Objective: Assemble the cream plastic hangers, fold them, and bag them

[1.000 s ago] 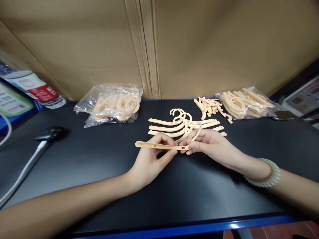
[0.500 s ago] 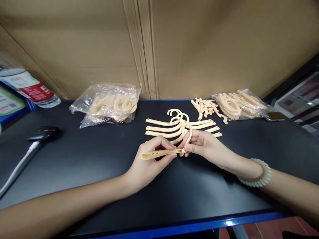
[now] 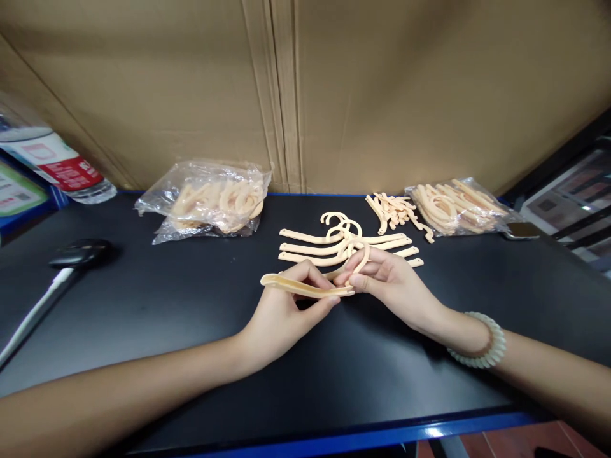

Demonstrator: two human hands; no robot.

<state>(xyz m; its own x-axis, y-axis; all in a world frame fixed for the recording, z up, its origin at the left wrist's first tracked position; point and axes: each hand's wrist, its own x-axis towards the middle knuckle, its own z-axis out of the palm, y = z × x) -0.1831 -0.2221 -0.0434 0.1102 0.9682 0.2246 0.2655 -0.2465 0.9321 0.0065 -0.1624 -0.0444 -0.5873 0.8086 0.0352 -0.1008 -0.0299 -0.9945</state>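
Observation:
Pinched in my left hand (image 3: 291, 305) is a cream plastic hanger arm (image 3: 298, 287), its hollow side partly facing me and its free end tilted up to the left. My right hand (image 3: 386, 277) is closed on a curved hanger hook (image 3: 366, 257). The foot of the hook meets the inner end of the arm between my fingertips; whether the two are joined is hidden. Just behind my hands, several hangers (image 3: 310, 248) with hooks lie in a stack on the black table (image 3: 200, 305), partly covered by my fingers.
A clear bag of hanger parts (image 3: 214, 197) lies back left, another bag (image 3: 458, 203) back right. Loose small hooks (image 3: 396, 210) are heaped beside it, near a phone (image 3: 522, 230). At left are a black device with a white cable (image 3: 81, 253) and a bottle (image 3: 71, 168). Cardboard (image 3: 191, 83) stands behind.
The hanger arm's free end has tipped upward and left in my left hand, so its slotted hollow shows less. My right hand has shifted slightly, still holding the hook.

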